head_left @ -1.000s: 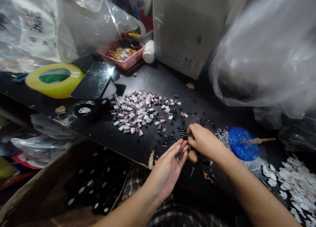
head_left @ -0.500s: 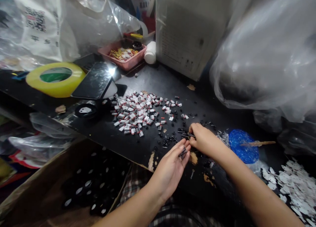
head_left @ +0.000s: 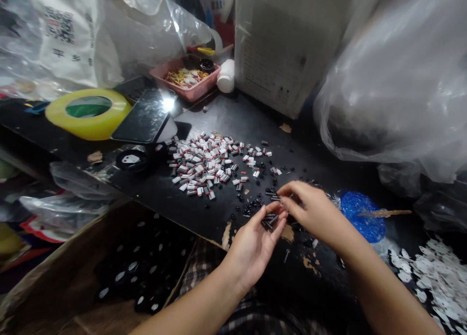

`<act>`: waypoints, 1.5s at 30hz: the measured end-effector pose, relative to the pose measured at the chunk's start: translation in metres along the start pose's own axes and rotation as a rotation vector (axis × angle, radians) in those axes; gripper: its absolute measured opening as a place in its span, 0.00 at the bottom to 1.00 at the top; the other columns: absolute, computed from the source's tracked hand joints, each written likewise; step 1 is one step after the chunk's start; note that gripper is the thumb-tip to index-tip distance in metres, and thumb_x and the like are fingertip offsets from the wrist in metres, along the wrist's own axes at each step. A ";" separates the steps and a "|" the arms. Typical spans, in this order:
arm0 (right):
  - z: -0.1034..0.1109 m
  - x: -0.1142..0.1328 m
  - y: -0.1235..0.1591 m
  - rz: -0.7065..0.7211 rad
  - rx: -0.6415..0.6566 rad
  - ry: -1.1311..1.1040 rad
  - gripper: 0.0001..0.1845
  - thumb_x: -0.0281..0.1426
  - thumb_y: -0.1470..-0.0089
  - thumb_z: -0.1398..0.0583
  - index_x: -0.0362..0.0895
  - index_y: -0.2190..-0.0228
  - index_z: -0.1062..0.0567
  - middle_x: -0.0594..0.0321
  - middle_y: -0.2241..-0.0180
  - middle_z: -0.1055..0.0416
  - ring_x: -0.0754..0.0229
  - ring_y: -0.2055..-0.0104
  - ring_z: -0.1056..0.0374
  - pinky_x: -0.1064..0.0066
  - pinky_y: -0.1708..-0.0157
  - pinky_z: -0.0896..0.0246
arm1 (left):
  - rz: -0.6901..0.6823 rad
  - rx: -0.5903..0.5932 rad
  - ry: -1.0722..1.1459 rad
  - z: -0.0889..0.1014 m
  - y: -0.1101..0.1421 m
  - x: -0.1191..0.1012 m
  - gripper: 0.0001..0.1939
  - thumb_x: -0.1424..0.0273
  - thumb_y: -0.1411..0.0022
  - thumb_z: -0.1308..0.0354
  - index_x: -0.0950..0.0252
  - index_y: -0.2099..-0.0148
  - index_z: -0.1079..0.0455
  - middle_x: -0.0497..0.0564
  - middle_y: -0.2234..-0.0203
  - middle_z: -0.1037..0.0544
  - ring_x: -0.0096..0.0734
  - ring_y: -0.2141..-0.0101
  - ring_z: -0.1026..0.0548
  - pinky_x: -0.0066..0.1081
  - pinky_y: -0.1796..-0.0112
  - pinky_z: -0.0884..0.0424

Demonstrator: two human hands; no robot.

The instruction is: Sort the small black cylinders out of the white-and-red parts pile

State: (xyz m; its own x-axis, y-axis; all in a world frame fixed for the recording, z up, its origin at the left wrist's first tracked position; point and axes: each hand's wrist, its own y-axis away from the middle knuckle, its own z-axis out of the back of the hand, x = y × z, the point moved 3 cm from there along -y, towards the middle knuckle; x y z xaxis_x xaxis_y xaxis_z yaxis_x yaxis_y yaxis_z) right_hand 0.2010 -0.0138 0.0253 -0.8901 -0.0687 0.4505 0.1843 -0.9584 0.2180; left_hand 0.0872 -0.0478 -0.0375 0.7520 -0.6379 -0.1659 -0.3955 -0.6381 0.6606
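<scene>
My left hand [head_left: 250, 245] is cupped palm up over the near table edge, fingers curled around several small dark springs [head_left: 269, 222]. Against its fingertips, my right hand [head_left: 304, 206] has thumb and fingers bent together; whatever they pinch is hidden. Just beyond the fingertips are more dark springs [head_left: 272, 194]; whether the right hand touches them I cannot tell. Tiny black parts [head_left: 251, 207] are scattered left of the hands. Farther back lies a heap of small silvery-white pieces with red ends [head_left: 204, 162].
A phone [head_left: 144, 116] with its light on leans by yellow tape [head_left: 87, 114]. Behind stand a pink tray [head_left: 193, 92], a white bottle [head_left: 226, 76] and a large box [head_left: 273, 48]. At right are a blue round thing [head_left: 359, 216], white flat pieces [head_left: 434, 272] and a plastic bag [head_left: 397, 92].
My right hand's fingers have come closer over the left fingertips. The left hand has opened slightly, so its springs show more. The whole view has shifted a little.
</scene>
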 end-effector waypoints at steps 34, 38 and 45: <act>-0.014 0.015 -0.043 -0.027 -0.015 0.165 0.04 0.30 0.47 0.43 0.44 0.70 0.28 0.61 0.68 0.26 0.61 0.69 0.34 0.71 0.71 0.51 | -0.041 -0.062 -0.090 0.019 0.024 -0.013 0.12 0.77 0.34 0.48 0.75 0.54 0.24 0.64 0.49 0.24 0.41 0.50 0.24 0.32 0.49 0.27; -0.013 0.028 -0.025 0.130 0.127 0.061 0.02 0.32 0.47 0.39 0.47 0.69 0.26 0.69 0.68 0.25 0.67 0.69 0.32 0.77 0.71 0.46 | -0.111 -0.055 -0.005 0.015 0.021 -0.028 0.15 0.72 0.31 0.51 0.74 0.54 0.24 0.63 0.50 0.23 0.37 0.53 0.23 0.32 0.52 0.25; -0.016 0.015 -0.047 -0.056 -0.032 0.249 0.09 0.30 0.42 0.45 0.41 0.69 0.26 0.54 0.64 0.25 0.54 0.62 0.30 0.63 0.58 0.46 | -0.040 -0.082 -0.028 0.018 0.022 -0.019 0.14 0.74 0.33 0.49 0.77 0.54 0.25 0.66 0.50 0.24 0.40 0.53 0.23 0.30 0.52 0.25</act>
State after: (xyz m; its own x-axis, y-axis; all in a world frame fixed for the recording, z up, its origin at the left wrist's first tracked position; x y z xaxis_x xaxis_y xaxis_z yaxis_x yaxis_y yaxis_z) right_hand 0.1721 0.0254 0.0078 -0.9746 -0.0773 0.2104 0.1218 -0.9707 0.2073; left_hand 0.0549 -0.0581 -0.0329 0.7511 -0.6250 -0.2128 -0.3199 -0.6266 0.7107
